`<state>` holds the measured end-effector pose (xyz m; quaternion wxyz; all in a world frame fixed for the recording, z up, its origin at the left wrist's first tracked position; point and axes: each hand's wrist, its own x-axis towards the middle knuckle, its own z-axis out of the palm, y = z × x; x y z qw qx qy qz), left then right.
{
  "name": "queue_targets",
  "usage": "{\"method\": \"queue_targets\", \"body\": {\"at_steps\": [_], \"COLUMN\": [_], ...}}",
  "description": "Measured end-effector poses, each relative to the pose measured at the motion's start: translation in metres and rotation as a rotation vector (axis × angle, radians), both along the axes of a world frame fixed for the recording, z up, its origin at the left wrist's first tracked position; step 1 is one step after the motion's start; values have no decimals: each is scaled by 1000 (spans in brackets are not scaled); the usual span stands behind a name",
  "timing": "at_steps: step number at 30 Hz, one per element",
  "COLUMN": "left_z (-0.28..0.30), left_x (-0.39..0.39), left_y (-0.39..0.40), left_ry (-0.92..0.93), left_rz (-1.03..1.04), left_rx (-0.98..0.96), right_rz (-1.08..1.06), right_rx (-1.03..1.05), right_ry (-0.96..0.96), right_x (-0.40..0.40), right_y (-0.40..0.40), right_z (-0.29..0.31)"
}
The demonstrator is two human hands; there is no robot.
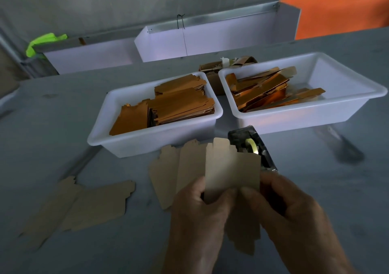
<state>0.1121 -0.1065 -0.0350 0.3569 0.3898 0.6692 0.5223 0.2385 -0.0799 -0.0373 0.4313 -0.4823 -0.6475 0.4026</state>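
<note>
The tan card piece is held up just over the tabletop, in front of the tape holder. The left hand and right hand each have a pinching grip on its bottom edge. This looks like the folding step. Next, the sides need bending along the creases.

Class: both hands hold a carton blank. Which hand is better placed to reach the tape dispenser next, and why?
Probably the right hand: the tape dispenser lies just beyond it. The left hand is farther away, and could hold the carton blank alone.
</note>
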Motion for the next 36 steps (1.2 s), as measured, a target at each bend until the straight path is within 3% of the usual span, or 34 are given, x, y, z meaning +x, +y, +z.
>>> {"method": "queue_targets", "body": {"at_steps": [6,9,12,17,21,25,28,31,34,36], "left_z": [6,13,14,10,10,6,1,1,7,5], "left_x": [2,-4,-10,-12,-10,-7,1,13,29,33], "left_y": [-3,-8,-12,-14,-13,-15,-17,-18,-18,-16], "left_ry": [-71,-6,56,-80,-126,19,153,420,688,826], "left_rz": [-108,-312,-379,-421,-356,-232,-36,88,31,-141], "left_rx": [9,45,49,-26,-85,-38,-62,4,24,-70], "right_rz": [153,132,58,41,124,109,58,-6,-38,-36], "right_rx": [-132,-103,-100,-71,-236,-387,-352,-298,-292,-331], "right_ry": [322,179,68,-63,88,205,194,183,180,217], "right_x": [-9,-6,-3,4,6,5,0,-4,-8,-9], "right_y": [-9,-3,2,6,7,8,6,3,0,-2], "right_z": [4,2,4,6,2,-2,-7,-10,-10,-7]}}
